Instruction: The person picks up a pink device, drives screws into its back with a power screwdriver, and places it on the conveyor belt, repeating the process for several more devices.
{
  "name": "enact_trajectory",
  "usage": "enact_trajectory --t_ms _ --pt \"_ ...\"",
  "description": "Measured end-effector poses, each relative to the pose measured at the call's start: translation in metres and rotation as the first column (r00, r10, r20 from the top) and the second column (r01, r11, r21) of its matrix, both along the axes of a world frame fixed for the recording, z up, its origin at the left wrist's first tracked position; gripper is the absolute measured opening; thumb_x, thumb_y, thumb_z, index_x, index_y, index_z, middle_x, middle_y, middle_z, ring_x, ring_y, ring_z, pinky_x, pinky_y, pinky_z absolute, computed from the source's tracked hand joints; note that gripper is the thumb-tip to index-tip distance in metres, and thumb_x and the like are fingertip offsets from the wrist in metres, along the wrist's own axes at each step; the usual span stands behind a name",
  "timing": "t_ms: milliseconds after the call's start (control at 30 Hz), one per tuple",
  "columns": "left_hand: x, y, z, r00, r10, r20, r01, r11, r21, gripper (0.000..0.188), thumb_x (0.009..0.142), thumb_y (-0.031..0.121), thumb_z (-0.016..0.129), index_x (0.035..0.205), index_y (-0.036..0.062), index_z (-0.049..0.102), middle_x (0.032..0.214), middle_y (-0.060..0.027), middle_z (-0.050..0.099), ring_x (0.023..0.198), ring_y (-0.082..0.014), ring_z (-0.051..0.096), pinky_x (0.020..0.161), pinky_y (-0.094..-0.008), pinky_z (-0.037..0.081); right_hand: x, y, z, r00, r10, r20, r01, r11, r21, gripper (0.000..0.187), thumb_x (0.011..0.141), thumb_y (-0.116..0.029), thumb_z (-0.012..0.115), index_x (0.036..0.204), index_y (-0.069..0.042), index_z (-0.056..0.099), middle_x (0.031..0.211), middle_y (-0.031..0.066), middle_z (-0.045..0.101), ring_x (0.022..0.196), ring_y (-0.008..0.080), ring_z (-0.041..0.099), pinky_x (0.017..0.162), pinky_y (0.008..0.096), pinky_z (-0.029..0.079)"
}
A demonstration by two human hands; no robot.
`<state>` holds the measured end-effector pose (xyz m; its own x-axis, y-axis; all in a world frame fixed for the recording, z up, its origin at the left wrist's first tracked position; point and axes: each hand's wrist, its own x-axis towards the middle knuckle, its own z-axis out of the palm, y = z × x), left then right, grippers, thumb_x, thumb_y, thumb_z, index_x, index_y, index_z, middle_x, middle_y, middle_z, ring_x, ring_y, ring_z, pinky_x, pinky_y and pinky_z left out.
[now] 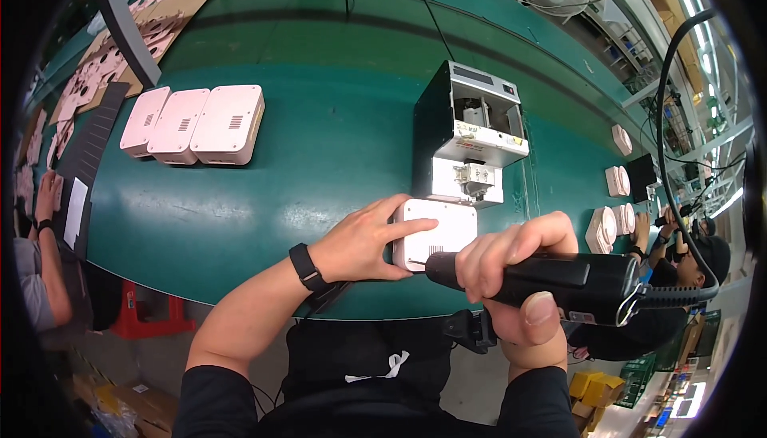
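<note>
In front of me a pale pink plastic housing (451, 226) with rounded corners lies flat on the green bench, its slotted vent facing up. My left hand (359, 240) grips its left side, the thumb at the near edge and the other fingers over the top and far edge. My right hand (515, 266) is wrapped round a black corded electric screwdriver (595, 278), held almost level. Its tip points at the near left corner of the housing; whether a screw is there is too small to tell. Just beyond the housing stands a black and silver screw feeder (431, 126).
Three similar housings (228, 122) sit side by side at the far left. More pale parts (603, 226) lie along the bench at right, near co-workers (695, 258). The screwdriver's cable (663, 110) arches up at right. Another person's arm (49, 254) shows at left, above a red stool (152, 314).
</note>
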<state>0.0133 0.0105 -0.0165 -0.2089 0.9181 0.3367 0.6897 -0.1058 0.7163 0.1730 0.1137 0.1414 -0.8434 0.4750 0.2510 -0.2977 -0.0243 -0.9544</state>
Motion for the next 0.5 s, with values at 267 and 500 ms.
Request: enact_trajectory --t_ms 267,500 --pt "0.005 0.004 -0.011 1.000 0.007 0.008 -0.007 0.996 0.085 0.077 0.070 0.023 0.090 0.142 0.0278 0.063 0.142 -0.0199 0.052 0.124 -0.0402 0.060 0.100 -0.0458 0.056 0.002 -0.008 -0.018 0.998 0.064 0.002 -0.064 0.995 0.077 0.059 0.082 -0.049 0.086 0.101 -0.009 0.047 0.070 0.0052 0.056 0.059 0.0201 0.056 0.064 0.0373 0.049" --pt "0.004 -0.002 -0.015 1.000 0.027 -0.003 -0.027 0.994 0.103 0.076 0.071 0.024 0.089 0.141 0.0276 0.063 0.143 -0.0202 0.052 0.124 -0.0405 0.060 0.100 -0.0457 0.056 0.000 -0.009 -0.025 0.985 0.170 -0.008 -0.168 0.976 0.136 0.059 0.080 -0.046 0.089 0.100 -0.009 0.048 0.072 0.0060 0.057 0.062 0.0212 0.057 0.065 0.0379 0.049"
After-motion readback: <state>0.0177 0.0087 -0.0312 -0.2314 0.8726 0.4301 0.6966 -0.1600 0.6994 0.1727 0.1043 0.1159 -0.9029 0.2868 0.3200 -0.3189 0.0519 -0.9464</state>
